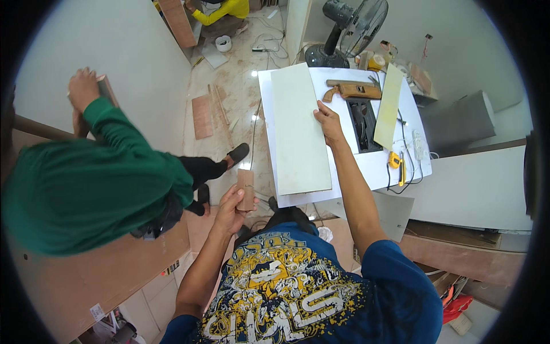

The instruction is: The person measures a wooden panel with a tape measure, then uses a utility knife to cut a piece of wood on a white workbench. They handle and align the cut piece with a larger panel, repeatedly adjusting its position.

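Note:
My left hand [230,209] is closed round a small reddish-brown wooden block [246,189], held upright in front of my body, left of the table. A thin line or strand crosses the block's face; which it is I cannot make out. A long off-white board [299,135] lies lengthwise on the white table [355,178], near its left edge. My right hand [327,121] grips this board's right edge with its fingertips. Beyond that hand lie a wooden hand plane [358,90] and a black tool case [362,123].
A yellow tape measure [394,160], a yellow-handled cutter [402,169] and a pale yellow strip [389,106] lie on the table's right. A fan [332,49] stands behind. At left, a person in green [97,189] holds wood; another in yellow [226,14] crouches farther off. Cables [269,43] cross the floor.

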The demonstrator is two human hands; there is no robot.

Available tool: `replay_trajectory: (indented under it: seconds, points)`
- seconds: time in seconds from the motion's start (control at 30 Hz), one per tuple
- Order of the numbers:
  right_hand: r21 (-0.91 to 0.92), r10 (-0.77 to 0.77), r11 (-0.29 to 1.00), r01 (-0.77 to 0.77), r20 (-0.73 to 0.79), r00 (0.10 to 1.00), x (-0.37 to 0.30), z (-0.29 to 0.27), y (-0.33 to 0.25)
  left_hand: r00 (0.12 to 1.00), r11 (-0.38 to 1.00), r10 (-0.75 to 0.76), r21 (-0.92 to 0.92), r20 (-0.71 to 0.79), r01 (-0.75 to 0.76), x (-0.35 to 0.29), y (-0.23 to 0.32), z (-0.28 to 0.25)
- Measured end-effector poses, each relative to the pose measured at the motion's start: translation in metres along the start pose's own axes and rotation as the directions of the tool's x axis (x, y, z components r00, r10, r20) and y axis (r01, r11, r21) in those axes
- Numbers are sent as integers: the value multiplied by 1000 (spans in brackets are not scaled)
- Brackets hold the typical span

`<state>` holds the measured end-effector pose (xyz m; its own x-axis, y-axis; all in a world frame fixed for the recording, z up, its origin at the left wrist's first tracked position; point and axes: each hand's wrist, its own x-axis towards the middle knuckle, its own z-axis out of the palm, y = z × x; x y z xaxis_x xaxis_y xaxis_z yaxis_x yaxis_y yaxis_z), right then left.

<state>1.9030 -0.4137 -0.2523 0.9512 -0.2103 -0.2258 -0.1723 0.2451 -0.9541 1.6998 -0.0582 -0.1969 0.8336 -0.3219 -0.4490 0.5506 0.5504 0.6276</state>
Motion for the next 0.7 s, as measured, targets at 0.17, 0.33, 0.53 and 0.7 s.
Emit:
replay_trajectory:
  seconds: [0.17,0.33,0.53,0.7]
  points:
    - [-46,33,998,-34,-23,999,-1,-8,65,990,998,-32,49,-138,40,-15,-21,-34]
    - [41,100,994,-100,6,995,-3,-10,107,979,994,-41,87,-199,59,-31,-26,-38]
    - [-669,-132,740,65,-50,990,0,-27,117,984,977,-32,202,-178,68,-32,-32,-38]
    - [-774,-610,468,426,66,790,-60,7,89,975,327,196,944,-103,33,-32,-8,-15]
